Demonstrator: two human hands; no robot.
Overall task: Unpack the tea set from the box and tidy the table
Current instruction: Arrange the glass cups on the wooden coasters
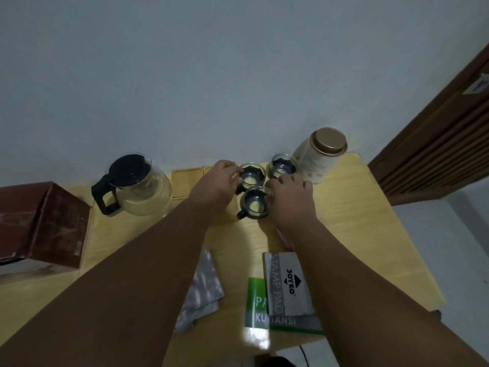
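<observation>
Three small glass cups with black holders stand close together at the back of the yellow table [370, 221]. My left hand [219, 181] grips the far-left cup [252, 174] at its rim. My right hand [291, 197] holds the nearest cup [255, 203] from its right side. The third cup [283, 165] stands free behind my right hand. A glass teapot [137, 186] with a black lid and handle sits at the left. The brown box [45, 226] lies on its side at the far left, its opening turned away from me.
A tall jar with a gold lid [321, 157] stands at the back right, next to the cups. Yellow coasters [185, 181] lie between teapot and cups. A stamp pad box [287, 283], a green receipt book [259, 308] and foil blister packs [203, 284] lie near me.
</observation>
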